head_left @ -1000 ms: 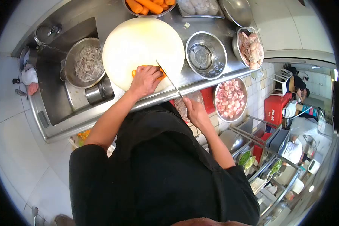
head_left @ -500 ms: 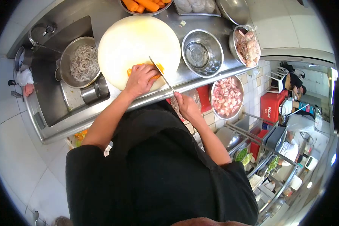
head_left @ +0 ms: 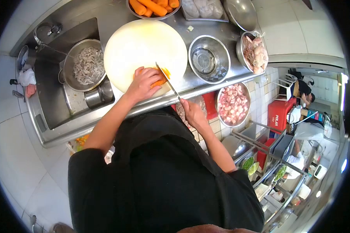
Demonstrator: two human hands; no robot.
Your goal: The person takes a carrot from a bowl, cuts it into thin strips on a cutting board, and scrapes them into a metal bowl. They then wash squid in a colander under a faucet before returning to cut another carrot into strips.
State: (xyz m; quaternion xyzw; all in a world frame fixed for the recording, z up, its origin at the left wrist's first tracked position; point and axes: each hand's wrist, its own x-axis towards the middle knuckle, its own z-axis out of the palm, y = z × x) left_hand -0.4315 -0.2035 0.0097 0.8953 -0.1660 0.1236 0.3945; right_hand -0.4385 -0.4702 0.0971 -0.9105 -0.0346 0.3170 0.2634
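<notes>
My left hand point(head_left: 144, 82) presses down on a piece of carrot point(head_left: 158, 83) near the front edge of a round white cutting board point(head_left: 142, 44). Its fingers are bent over the carrot and partly hide it. In my right hand point(head_left: 194, 113) is the handle of a kitchen knife point(head_left: 168, 81), just off the board's front edge. The blade slants across the board, right beside the carrot. Thin orange carrot slices point(head_left: 167, 72) lie on the blade's far side.
Behind the board stands a bowl of whole carrots point(head_left: 153, 7). A perforated metal colander point(head_left: 209, 59) sits to the right, then a bowl of raw meat point(head_left: 255, 53). Left is a sink with a pot point(head_left: 68, 70) under running water. Diced meat fills a lower bowl point(head_left: 233, 104).
The view has shifted slightly, moving the counter a little down in frame. My left hand stays on the carrot and my right hand keeps the knife beside it.
</notes>
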